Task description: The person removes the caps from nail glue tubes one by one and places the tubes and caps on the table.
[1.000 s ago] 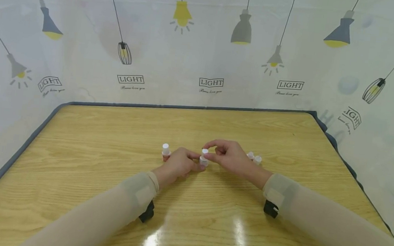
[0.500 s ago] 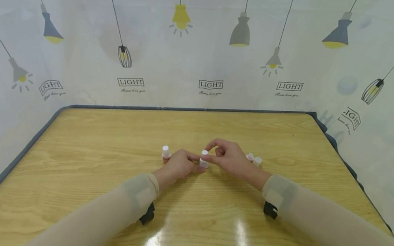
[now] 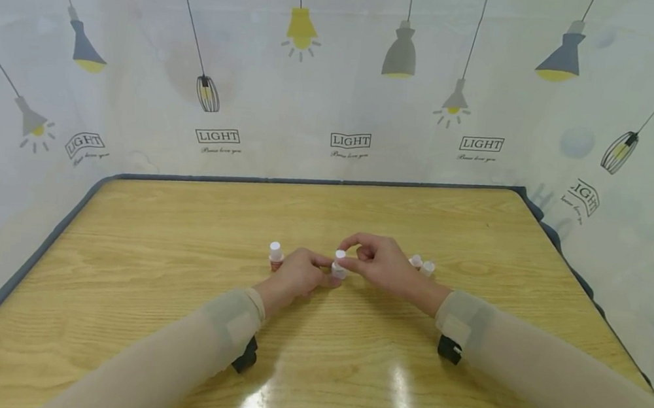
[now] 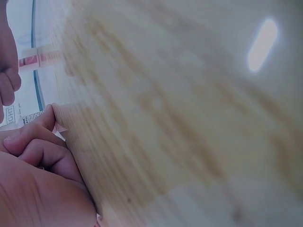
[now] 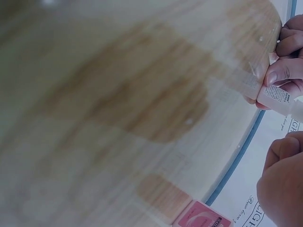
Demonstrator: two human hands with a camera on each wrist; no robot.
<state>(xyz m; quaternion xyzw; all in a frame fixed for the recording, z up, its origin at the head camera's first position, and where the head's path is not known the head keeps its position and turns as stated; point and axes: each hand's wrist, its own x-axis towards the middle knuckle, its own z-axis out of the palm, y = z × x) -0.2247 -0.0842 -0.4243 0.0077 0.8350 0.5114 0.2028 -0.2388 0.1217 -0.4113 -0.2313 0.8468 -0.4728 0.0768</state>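
Near the middle of the table, a small white-capped bottle (image 3: 338, 272) stands upright between both hands. My left hand (image 3: 299, 273) grips its lower body from the left, thumb in front. From the right, my right hand (image 3: 386, 262) pinches its white cap between thumb and curved index finger. In the right wrist view the bottle (image 5: 277, 98) shows a pale body with a small printed label, held by the left hand (image 5: 287, 72); the right hand (image 5: 283, 182) is near the cap, its fingertips out of frame. The left wrist view shows the left hand (image 4: 45, 182) low against the tabletop.
Another white-capped bottle (image 3: 276, 256) with a red label stands left of my left hand. Behind my right wrist are two more small bottles, one with a clear-looking cap (image 3: 428, 267). A pink-labelled bottle (image 5: 203, 215) appears in the right wrist view. A printed curtain surrounds the wooden table (image 3: 184, 216).
The head view has tilted slightly, so everything sits a little lower than a second ago. Both hands keep their hold on the bottle and its cap, with barely visible finger movement.
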